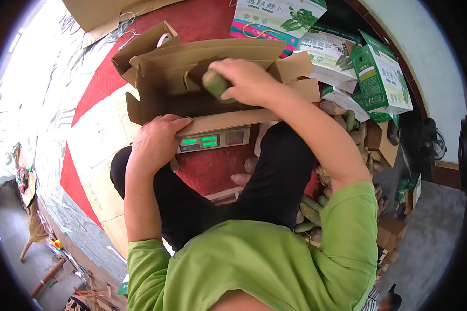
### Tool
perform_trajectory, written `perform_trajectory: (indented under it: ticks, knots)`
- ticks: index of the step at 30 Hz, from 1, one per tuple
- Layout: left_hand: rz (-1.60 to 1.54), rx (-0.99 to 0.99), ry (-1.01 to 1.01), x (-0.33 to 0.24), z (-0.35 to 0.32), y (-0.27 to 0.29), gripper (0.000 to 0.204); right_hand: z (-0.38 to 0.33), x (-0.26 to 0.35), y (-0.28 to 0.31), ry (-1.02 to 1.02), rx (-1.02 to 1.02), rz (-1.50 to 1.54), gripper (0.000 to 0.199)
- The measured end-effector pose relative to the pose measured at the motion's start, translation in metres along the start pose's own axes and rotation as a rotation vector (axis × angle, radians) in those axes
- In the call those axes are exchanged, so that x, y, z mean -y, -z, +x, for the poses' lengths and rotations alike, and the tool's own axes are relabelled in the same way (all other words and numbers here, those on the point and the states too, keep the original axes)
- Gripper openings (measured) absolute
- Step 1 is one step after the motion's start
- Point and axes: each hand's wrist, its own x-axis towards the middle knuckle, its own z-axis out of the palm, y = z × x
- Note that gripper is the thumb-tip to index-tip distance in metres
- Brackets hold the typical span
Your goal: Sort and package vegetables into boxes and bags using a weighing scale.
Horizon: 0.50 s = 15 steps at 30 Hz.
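My right hand (249,80) grips a green stubby vegetable (216,84) and holds it over the open brown cardboard box (161,98). The box stands on an electronic scale (215,139) with a lit green display. My left hand (154,141) rests on the box's near flap, at its front left corner, next to the scale. I sit on the ground with black trousers on, legs either side of the scale, wearing a green shirt.
A heap of green and brown vegetables (347,124) lies to my right and runs down beside my leg. Green-and-white printed cartons (379,78) are stacked at the far right. Flat cardboard sheets (101,135) cover the red floor on the left. A broom (33,230) lies at the lower left.
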Motion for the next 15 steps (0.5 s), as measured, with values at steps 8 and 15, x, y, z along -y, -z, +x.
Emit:
perform_trajectory:
  ticks: [8,15]
  knots:
    - [-0.017,0.021,-0.006,0.001,0.001,-0.002,0.038,0.044,0.001,-0.064,-0.146,0.310,-0.206,0.052]
    - [-0.105,0.028,-0.024,0.001,0.006,-0.002,0.040,-0.041,-0.002,0.037,-0.032,-0.265,0.302,0.040]
